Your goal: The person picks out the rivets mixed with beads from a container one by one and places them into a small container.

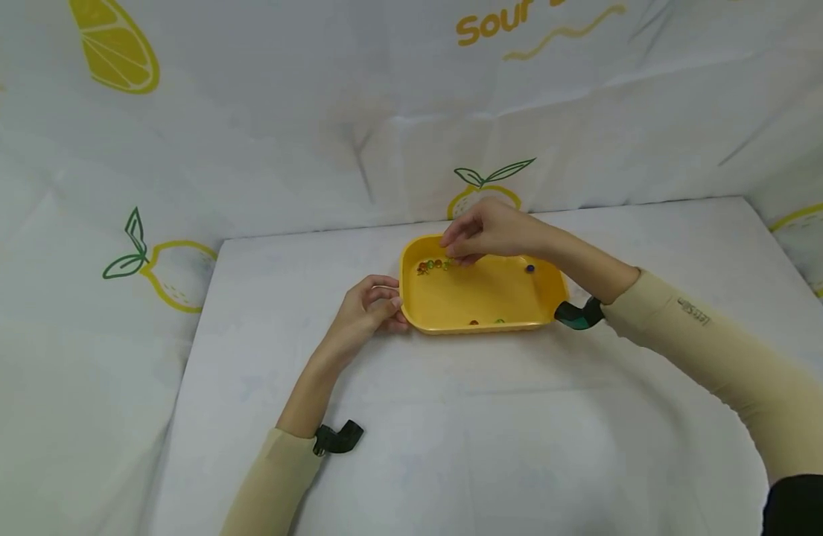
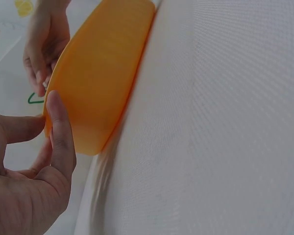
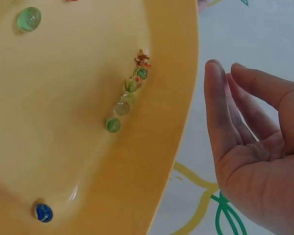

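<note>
A yellow tray [image 1: 451,298] lies on the white-covered table, with several small glass marbles in it. A row of green and orange marbles [image 3: 130,93] runs along its far left wall. One blue marble [image 1: 530,268] sits at the far right, and two more marbles [image 1: 486,321] lie by the near wall. My left hand [image 1: 384,304] pinches the tray's left rim between thumb and forefinger [image 2: 56,117]. My right hand [image 1: 474,238] hovers over the marble row with its fingers pointing down. In the right wrist view that hand [image 3: 223,73] is relaxed and holds nothing.
A white cloth printed with lemons [image 1: 163,268] covers the table [image 1: 451,447] and hangs as walls behind and at both sides. Bare tabletop stretches in front of the tray and to its right. A lone green marble [image 3: 28,18] lies near the tray's middle.
</note>
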`<state>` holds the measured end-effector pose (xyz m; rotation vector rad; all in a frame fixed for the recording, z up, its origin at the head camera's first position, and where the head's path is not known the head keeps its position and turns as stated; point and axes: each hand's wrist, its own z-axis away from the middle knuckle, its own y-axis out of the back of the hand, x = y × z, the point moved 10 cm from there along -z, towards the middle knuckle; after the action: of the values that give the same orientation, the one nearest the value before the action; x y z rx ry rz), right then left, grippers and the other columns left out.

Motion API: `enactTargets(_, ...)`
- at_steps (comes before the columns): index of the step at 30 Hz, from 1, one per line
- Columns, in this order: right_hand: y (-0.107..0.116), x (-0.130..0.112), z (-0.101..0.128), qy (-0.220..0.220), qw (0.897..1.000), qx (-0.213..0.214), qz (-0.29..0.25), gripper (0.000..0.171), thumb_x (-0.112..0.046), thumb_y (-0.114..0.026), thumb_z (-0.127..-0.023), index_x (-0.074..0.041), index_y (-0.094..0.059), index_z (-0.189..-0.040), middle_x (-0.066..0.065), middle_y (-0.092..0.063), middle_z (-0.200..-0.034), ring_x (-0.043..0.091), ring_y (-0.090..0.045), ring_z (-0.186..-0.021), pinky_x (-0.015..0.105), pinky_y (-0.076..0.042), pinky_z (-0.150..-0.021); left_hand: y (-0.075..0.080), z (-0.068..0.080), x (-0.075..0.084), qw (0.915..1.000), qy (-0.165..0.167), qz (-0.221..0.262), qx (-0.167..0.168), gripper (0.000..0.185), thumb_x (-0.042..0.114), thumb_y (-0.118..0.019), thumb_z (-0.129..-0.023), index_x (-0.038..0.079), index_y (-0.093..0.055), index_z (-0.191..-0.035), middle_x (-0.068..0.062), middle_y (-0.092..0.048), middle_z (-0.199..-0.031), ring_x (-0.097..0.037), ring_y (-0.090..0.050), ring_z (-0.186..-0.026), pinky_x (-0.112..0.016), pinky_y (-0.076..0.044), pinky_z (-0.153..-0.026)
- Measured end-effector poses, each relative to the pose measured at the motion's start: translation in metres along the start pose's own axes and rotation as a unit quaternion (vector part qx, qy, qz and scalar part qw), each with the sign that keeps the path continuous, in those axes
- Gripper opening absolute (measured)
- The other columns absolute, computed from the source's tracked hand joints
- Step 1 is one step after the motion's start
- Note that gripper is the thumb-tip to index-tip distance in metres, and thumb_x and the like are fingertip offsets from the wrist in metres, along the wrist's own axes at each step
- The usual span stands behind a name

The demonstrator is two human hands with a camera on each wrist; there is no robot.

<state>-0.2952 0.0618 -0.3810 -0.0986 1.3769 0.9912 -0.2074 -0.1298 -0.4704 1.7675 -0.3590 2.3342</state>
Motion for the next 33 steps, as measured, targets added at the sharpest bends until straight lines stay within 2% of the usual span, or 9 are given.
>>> enactTargets(5, -0.005, -0.007, -0.01, 0.001, 1.0, -0.013, 0.028, 0.024, -0.01, -0.076, -0.102, 0.003, -0.077, -0.122, 0.022, -0.082, -0.109, 0.034, -0.082, -0.095, 0.04, -0.071, -0.085, 0.0, 0.0, 0.0, 1.0, -0.001, 0.004, 0.0, 0.036, 0.004, -0.064, -0.107, 0.001, -0.052, -0.141, -0.027, -0.062, -0.126, -0.016, -0.075, -0.082, -0.031, -0.071, -0.082)
enactTargets(15, -0.035, -0.003, -0.032, -0.031, 0.997, -0.067, 0.017, 0.027, -0.01, -0.075, -0.101, 0.001, -0.076, -0.126, 0.021, -0.082, -0.115, 0.03, -0.084, -0.098, 0.041, -0.071, -0.088, 0.003, 0.003, 0.0, 1.0, 0.0, 0.001, -0.001, 0.036, 0.006, -0.065, -0.107, 0.003, -0.053, -0.141, -0.023, -0.064, -0.125, -0.019, -0.076, -0.083, -0.032, -0.071, -0.083)
enactTargets(19, -0.046, 0.002, -0.042, -0.045, 0.996, -0.081, 0.006, 0.028, -0.007, -0.075, -0.1, 0.004, -0.076, -0.126, 0.023, -0.082, -0.112, 0.028, -0.084, -0.092, 0.041, -0.071, -0.087, 0.004, 0.004, 0.0, 1.0, 0.0, 0.0, -0.003, 0.037, 0.006, -0.065, -0.107, 0.003, -0.052, -0.142, -0.023, -0.064, -0.126, -0.019, -0.076, -0.083, -0.034, -0.071, -0.084)
enactTargets(25, -0.06, 0.004, -0.052, -0.037, 0.995, -0.095, 0.018, 0.025, -0.002, -0.072, -0.1, 0.009, -0.075, -0.122, 0.023, -0.082, -0.101, 0.019, -0.081, -0.079, 0.033, -0.071, -0.078, 0.003, 0.004, 0.001, 1.0, -0.002, 0.001, -0.003, 0.038, 0.005, -0.064, -0.108, 0.0, -0.051, -0.143, -0.024, -0.063, -0.125, -0.017, -0.076, -0.083, -0.032, -0.071, -0.083)
enactTargets(33, -0.063, 0.008, -0.057, -0.037, 0.995, -0.091, 0.031, 0.021, 0.0, -0.073, -0.1, 0.009, -0.076, -0.119, 0.024, -0.082, -0.099, 0.017, -0.08, -0.075, 0.029, -0.07, -0.074, 0.004, 0.004, 0.0, 1.0, -0.001, 0.0, -0.004, 0.036, 0.005, -0.063, -0.108, 0.001, -0.052, -0.142, -0.023, -0.063, -0.125, -0.018, -0.076, -0.084, -0.033, -0.071, -0.084)
